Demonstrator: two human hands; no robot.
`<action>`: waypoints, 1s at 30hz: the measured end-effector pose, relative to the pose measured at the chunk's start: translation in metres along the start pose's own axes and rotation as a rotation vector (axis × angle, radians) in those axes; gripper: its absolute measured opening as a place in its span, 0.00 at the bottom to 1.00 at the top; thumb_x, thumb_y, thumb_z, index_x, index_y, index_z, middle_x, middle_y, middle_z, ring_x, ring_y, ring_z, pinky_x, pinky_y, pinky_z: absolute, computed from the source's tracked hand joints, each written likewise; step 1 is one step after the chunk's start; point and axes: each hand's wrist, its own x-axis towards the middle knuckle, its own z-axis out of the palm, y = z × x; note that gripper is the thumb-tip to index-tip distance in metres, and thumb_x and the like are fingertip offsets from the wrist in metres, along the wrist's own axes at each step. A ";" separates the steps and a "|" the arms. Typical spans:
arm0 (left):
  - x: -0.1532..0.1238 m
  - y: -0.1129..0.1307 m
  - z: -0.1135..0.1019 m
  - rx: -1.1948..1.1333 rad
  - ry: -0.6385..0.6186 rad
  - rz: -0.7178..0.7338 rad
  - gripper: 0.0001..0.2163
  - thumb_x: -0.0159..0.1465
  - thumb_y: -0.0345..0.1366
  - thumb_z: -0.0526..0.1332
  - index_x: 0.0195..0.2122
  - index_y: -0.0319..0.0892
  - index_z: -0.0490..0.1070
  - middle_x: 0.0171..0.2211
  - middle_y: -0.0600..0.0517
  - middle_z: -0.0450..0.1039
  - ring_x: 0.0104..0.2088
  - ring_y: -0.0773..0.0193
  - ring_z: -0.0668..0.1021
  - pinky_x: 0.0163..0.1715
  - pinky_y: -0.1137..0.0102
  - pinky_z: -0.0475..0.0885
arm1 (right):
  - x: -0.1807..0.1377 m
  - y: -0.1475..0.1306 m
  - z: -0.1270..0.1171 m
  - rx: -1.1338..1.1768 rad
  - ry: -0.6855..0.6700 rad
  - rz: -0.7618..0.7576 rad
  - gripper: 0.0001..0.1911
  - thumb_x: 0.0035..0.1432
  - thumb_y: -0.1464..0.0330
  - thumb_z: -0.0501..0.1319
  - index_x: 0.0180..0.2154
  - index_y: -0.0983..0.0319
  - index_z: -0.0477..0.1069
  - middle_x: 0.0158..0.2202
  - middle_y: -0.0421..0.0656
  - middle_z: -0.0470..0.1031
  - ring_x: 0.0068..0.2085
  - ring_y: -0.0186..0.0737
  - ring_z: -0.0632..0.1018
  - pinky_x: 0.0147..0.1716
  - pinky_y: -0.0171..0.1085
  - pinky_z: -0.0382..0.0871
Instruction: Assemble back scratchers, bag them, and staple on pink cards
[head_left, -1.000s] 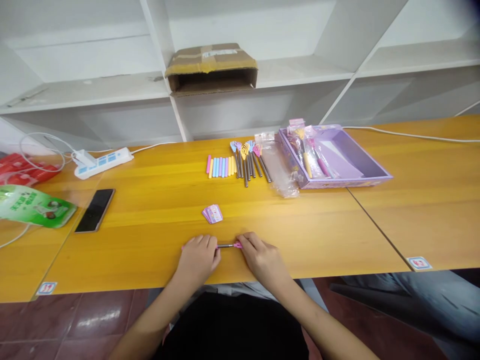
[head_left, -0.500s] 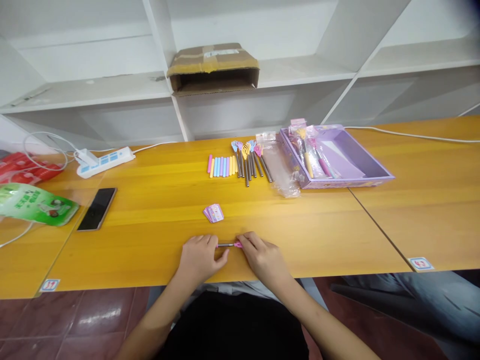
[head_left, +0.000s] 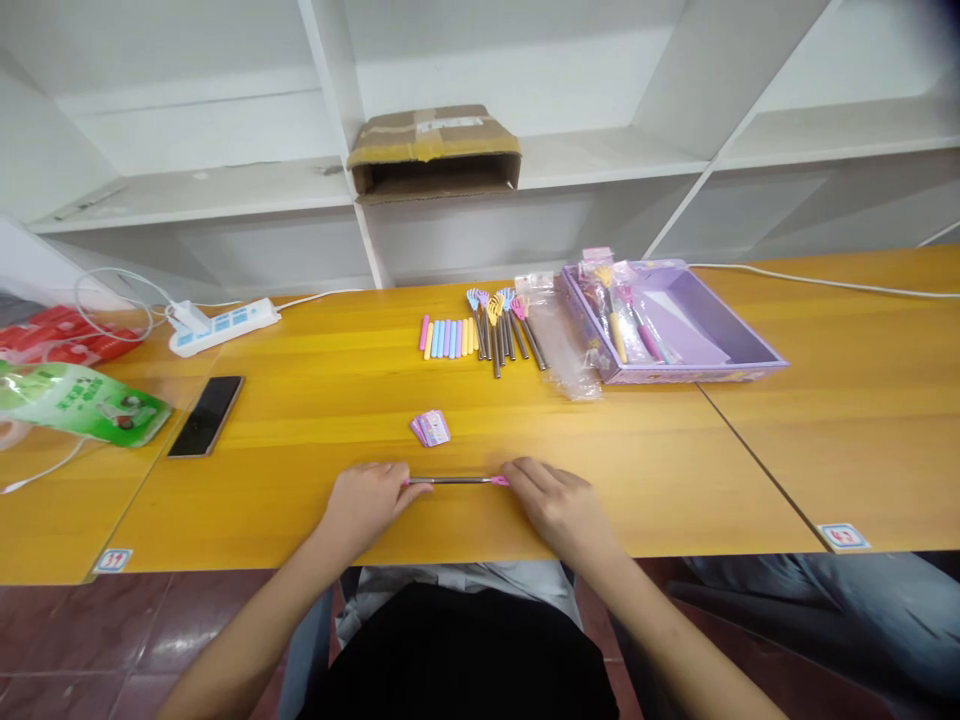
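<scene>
Between my hands runs a telescopic back scratcher (head_left: 459, 481), its metal rod level and drawn out long, low over the table near the front edge. My left hand (head_left: 367, 505) is closed round its pink handle end, which is mostly covered. At the other end, my right hand (head_left: 555, 505) grips the pink head, so only a bit of pink shows. Just beyond the rod lies a small stack of purple printed cards (head_left: 430, 428). Farther back are a row of coloured handle sleeves (head_left: 450, 338) and a bunch of back scratchers with claw heads (head_left: 496, 325) and bare metal rods.
Clear plastic bags (head_left: 570, 365) lie beside a purple tray (head_left: 694, 372) holding bagged back scratchers. At left are a phone (head_left: 206, 417), a power strip (head_left: 229, 325) and a green pouch (head_left: 112, 405). A cardboard box (head_left: 435, 150) sits on the white shelf. Another person's leg (head_left: 862, 610) shows at right.
My hands have moved apart, left hand leftward and right hand rightward, and the scratcher's metal rod between them is now much longer. The view has shifted slightly.
</scene>
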 end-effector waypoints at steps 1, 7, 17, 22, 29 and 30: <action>-0.002 -0.010 -0.003 0.025 0.004 -0.021 0.26 0.77 0.59 0.52 0.36 0.43 0.76 0.35 0.45 0.84 0.35 0.56 0.83 0.30 0.68 0.62 | -0.008 0.015 -0.003 -0.019 0.014 0.016 0.16 0.73 0.77 0.55 0.54 0.61 0.77 0.48 0.48 0.83 0.40 0.41 0.81 0.39 0.39 0.71; -0.026 -0.096 -0.017 0.121 0.012 -0.123 0.26 0.77 0.59 0.51 0.34 0.44 0.74 0.35 0.46 0.83 0.37 0.52 0.83 0.31 0.68 0.60 | -0.081 0.131 -0.027 -0.225 0.078 0.203 0.12 0.74 0.67 0.63 0.55 0.58 0.80 0.52 0.45 0.85 0.45 0.41 0.85 0.42 0.38 0.72; -0.039 -0.119 0.007 0.078 -0.017 -0.099 0.26 0.77 0.59 0.51 0.32 0.44 0.70 0.33 0.48 0.82 0.35 0.56 0.80 0.31 0.68 0.58 | -0.123 0.168 -0.022 -0.019 0.073 0.420 0.17 0.79 0.59 0.56 0.50 0.56 0.84 0.50 0.50 0.85 0.46 0.43 0.87 0.38 0.38 0.75; -0.041 -0.122 0.016 0.068 0.101 -0.063 0.29 0.77 0.63 0.48 0.31 0.44 0.68 0.31 0.48 0.79 0.32 0.57 0.78 0.31 0.67 0.56 | -0.124 0.170 -0.020 0.041 0.069 0.463 0.19 0.78 0.55 0.54 0.50 0.55 0.82 0.52 0.47 0.84 0.48 0.44 0.86 0.45 0.38 0.76; -0.043 -0.122 0.021 0.003 0.176 -0.050 0.30 0.76 0.64 0.49 0.29 0.44 0.66 0.27 0.49 0.75 0.29 0.58 0.74 0.30 0.66 0.52 | -0.124 0.168 -0.021 0.046 0.020 0.522 0.20 0.78 0.54 0.52 0.51 0.55 0.80 0.54 0.46 0.82 0.51 0.45 0.84 0.45 0.38 0.75; -0.043 -0.122 0.021 -0.006 0.176 -0.049 0.29 0.76 0.64 0.49 0.29 0.44 0.66 0.27 0.50 0.75 0.29 0.58 0.74 0.30 0.67 0.52 | -0.124 0.168 -0.021 0.032 0.004 0.533 0.20 0.78 0.54 0.52 0.52 0.55 0.79 0.54 0.46 0.82 0.51 0.45 0.84 0.43 0.39 0.75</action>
